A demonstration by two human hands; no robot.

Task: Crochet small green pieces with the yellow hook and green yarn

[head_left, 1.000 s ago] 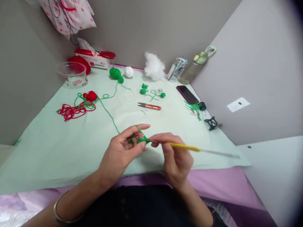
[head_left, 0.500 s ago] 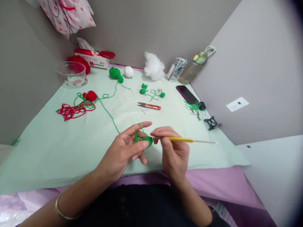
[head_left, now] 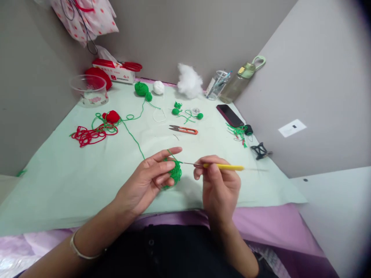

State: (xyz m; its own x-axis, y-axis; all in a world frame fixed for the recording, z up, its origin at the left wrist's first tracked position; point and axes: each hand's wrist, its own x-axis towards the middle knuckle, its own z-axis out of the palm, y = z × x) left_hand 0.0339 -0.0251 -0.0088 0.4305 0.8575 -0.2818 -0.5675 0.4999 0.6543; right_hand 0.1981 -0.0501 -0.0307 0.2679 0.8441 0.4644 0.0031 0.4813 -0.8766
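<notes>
Near the table's front edge, my left hand (head_left: 147,175) pinches a small green crochet piece (head_left: 176,173) between thumb and fingers. Green yarn (head_left: 133,138) loops over its raised index finger and trails back across the table. My right hand (head_left: 222,185) grips the yellow handle of a crochet hook (head_left: 227,167). The thin metal shaft points left, and its tip meets the upper right edge of the green piece. Whether a loop sits on the hook is too small to tell.
Orange thread snips (head_left: 185,130) lie ahead of my hands. Behind them are small green crochet balls (head_left: 175,111), stuffing (head_left: 189,81) and a green yarn ball (head_left: 141,89). Red yarn (head_left: 89,134) lies left; a phone (head_left: 230,115) and bottle (head_left: 239,81) stand right.
My right hand has moved right with the hook, drawing its shaft out from the work. My left hand has turned, so more of the green piece shows.
</notes>
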